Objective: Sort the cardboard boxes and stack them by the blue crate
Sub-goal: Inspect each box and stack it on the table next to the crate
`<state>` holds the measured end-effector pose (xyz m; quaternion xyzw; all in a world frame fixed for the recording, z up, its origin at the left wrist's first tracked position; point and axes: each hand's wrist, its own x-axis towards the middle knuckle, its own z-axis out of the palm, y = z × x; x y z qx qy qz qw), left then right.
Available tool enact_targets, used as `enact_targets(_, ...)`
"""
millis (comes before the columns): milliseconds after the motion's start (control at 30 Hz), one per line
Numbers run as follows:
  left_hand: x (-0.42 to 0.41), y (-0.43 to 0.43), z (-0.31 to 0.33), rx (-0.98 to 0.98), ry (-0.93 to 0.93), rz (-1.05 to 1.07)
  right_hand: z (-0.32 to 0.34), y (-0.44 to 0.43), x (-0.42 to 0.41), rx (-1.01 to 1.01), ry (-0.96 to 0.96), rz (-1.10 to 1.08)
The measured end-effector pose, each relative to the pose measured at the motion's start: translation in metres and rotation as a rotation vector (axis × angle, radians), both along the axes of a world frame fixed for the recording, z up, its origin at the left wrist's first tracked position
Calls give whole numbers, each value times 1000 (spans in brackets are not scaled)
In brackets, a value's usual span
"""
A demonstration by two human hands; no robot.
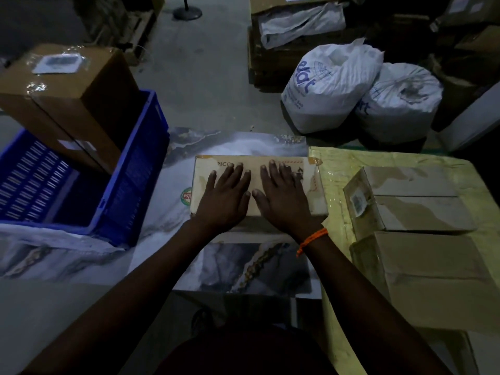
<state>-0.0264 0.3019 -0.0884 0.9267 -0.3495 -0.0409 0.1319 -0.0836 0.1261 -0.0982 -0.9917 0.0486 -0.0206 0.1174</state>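
Note:
A pale flat cardboard box lies on the marbled sheet in the middle. Both hands rest flat on its top, fingers spread: my left hand on the left half, my right hand, with an orange wrist thread, on the right half. Neither hand grips the box. The blue crate stands to the left, and a large brown box leans in it at a tilt. Two more cardboard boxes sit to the right on a yellow-green surface, the smaller box behind the bigger box.
Two tied white sacks stand on the floor behind the work surface. Stacked boxes with a crumpled white bag are at the back. A round stand base sits on the grey floor far back.

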Motion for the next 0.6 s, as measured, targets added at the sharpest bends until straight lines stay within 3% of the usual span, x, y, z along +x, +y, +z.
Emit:
enact_targets(400,2,0,-11,87,-30,-28,0,-2,0,-34,65,51)
enact_targets(600,23,28,-4,175,32,83,-1,-48,-4,-85,155,-13)
